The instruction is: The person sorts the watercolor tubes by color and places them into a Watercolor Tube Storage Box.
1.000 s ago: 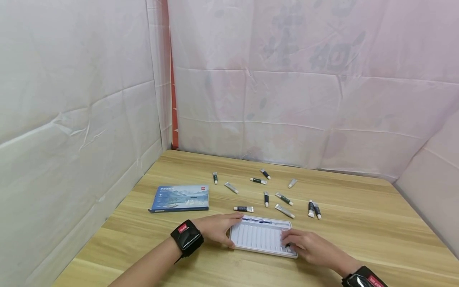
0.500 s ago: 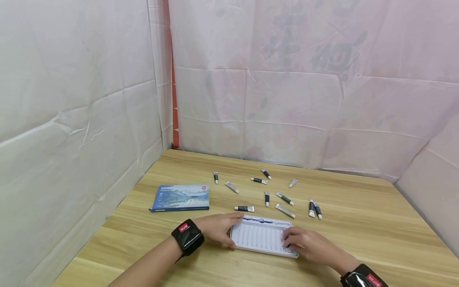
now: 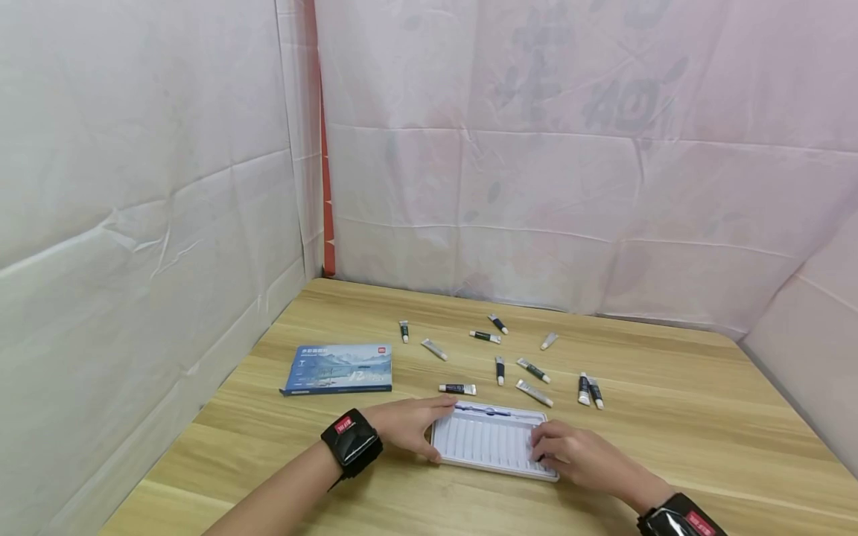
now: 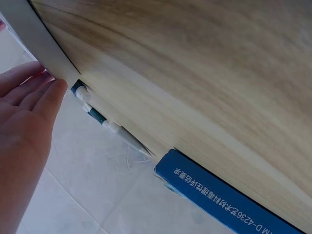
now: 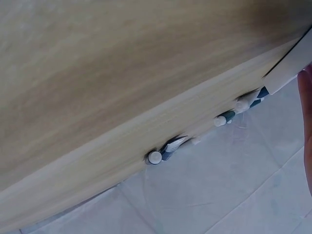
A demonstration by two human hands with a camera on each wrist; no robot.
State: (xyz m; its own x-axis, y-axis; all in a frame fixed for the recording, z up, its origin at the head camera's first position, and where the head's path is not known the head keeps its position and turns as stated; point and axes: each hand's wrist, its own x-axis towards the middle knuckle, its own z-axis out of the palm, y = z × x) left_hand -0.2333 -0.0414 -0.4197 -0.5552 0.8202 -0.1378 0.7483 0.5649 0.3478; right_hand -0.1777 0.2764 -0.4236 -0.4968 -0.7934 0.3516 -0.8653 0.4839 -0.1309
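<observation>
In the head view, my left hand [image 3: 410, 427] holds the left end of a white plastic tray [image 3: 496, 471], fingers at the back corner and thumb at the front one. The left wrist view has the fingers [image 4: 51, 95] against the tray's side. My right hand [image 3: 573, 454] is over the tray's right end, its fingertips pinching a small dark paint tube [image 3: 541, 458] low in the last slot. Those fingers hide most of the tube. The tray has a row of narrow slots, and a blue-purple paintbrush [image 3: 484, 410] lies in its back groove.
Several paint tubes lie scattered behind the tray, among them a dark one [image 3: 458, 388], a silver one [image 3: 535, 393] and a touching pair [image 3: 584, 389]. A blue paint box [image 3: 342, 368] rests at the left. White cloth walls [image 3: 469, 186] surround the wooden table [image 3: 704, 417].
Both hands keep nearly the same places. The right hand's fingers shift very slightly at the tray's right end, and less of the dark tube shows than a second ago.
</observation>
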